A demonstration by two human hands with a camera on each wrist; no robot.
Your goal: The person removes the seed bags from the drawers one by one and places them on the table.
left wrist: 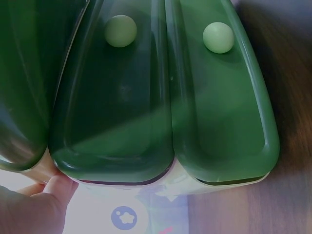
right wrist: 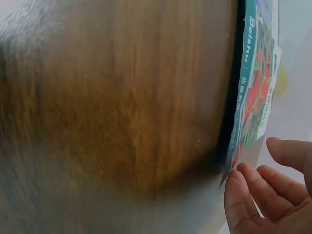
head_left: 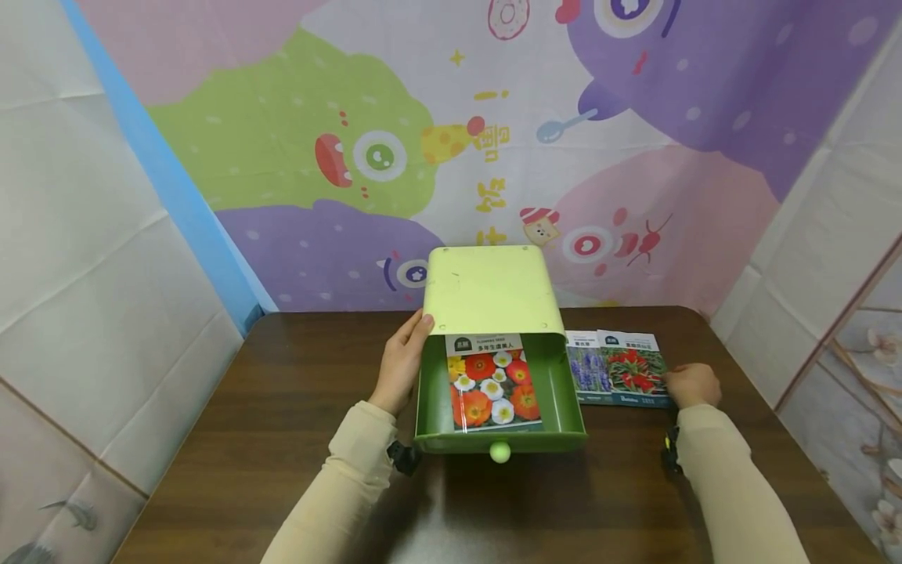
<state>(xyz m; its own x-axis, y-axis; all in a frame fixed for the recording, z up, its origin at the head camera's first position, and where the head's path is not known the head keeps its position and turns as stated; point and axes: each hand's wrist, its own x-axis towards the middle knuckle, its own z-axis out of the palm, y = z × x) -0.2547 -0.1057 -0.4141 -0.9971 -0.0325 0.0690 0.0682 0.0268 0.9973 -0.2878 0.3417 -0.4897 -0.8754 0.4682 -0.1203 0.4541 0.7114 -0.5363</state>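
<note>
A dark wood-grain bench [head_left: 296, 407] stands before a cartoon-monster backdrop [head_left: 620, 180] (its yellow lettering [head_left: 491, 196] runs sideways). A bright blue strip [head_left: 158, 157] edges the backdrop's left. Creased pale panels flank it: a left panel [head_left: 77, 235] and a blossom-printed right panel [head_left: 831, 258].

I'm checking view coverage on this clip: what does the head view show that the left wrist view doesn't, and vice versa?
Only the head view: the right hand touching the red-flower packet, the purple-flower packet beside it, and the poppy packet in the open drawer.

Only the left wrist view: two lower drawer fronts, each with a round knob.

Both: the left hand holding the cabinet, the open drawer, the brown table and the cartoon backdrop.
</note>
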